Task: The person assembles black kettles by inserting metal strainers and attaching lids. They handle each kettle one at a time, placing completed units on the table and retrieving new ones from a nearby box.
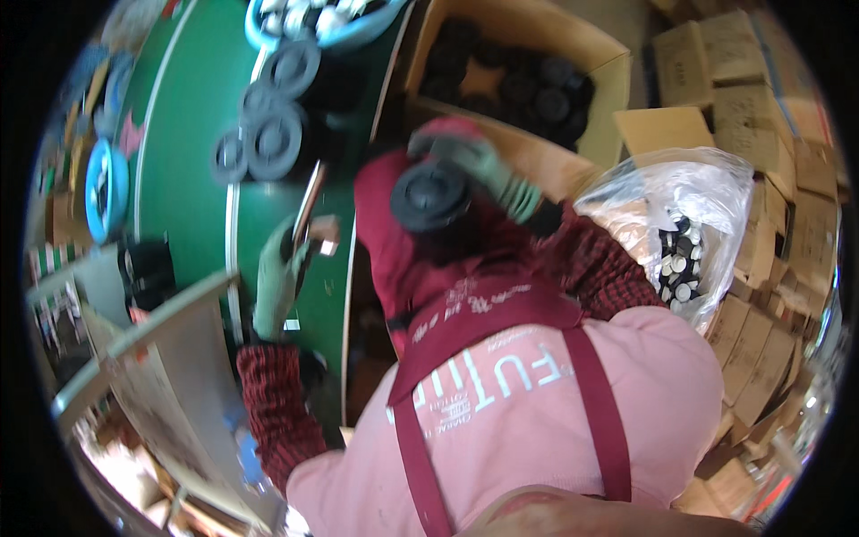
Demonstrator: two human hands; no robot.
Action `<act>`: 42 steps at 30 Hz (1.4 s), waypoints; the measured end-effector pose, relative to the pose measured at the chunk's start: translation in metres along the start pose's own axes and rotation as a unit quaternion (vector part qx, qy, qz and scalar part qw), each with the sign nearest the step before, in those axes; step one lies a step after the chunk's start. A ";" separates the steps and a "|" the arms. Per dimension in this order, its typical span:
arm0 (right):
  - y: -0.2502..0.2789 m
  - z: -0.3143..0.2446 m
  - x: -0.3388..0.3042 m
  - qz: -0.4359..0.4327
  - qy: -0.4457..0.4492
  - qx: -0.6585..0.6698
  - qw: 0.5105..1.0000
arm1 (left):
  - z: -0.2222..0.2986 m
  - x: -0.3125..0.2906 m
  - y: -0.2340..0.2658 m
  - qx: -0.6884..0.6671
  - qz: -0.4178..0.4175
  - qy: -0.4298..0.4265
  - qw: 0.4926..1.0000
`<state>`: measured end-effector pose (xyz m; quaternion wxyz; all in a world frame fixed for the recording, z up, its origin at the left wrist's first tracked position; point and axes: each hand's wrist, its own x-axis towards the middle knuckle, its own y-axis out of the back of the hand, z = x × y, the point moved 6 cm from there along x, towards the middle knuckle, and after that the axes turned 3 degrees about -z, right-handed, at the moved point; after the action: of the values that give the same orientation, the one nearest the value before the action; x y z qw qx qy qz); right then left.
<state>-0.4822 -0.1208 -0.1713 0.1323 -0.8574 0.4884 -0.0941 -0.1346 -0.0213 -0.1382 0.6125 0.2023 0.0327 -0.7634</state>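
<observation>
My left hand (pixel 279 277), in a pale green glove, is closed around a slim brown tool (pixel 309 204) with a shiny edge, over the green table. A brownish block-like piece (pixel 324 233) shows beside its fingers; whether it belongs to the tool is unclear. Above my dark red apron (pixel 483 309) is a thick black round disc (pixel 429 197) with a raised centre. My right hand (pixel 465 157), gloved too and somewhat blurred, curls at the far edge of this disc and appears to grip it.
Several similar black discs (pixel 276 141) lie on the green table (pixel 188 116). An open carton (pixel 608 98) holds more. A blue basin (pixel 255 36) of white and dark parts stands at the far end. To the right are a clear bag (pixel 716 179) of small caps and stacked cartons (pixel 761 349).
</observation>
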 end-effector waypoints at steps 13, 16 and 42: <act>-0.008 -0.048 0.021 -0.055 0.139 0.138 0.979 | 0.069 0.128 -0.110 0.283 -0.157 -0.161 0.932; 0.001 -0.034 0.002 -0.040 -0.039 0.078 0.995 | 0.077 0.130 -0.112 0.238 -0.179 -0.201 0.933; 0.033 0.045 0.068 -0.136 -0.098 0.347 0.923 | 0.097 0.071 -0.147 0.396 0.026 -0.141 0.907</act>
<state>-0.4611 -0.1896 -0.2225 0.4542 -0.8213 0.2881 -0.1901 -0.3122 -0.0790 -0.1035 0.5000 0.3187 -0.3642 -0.7183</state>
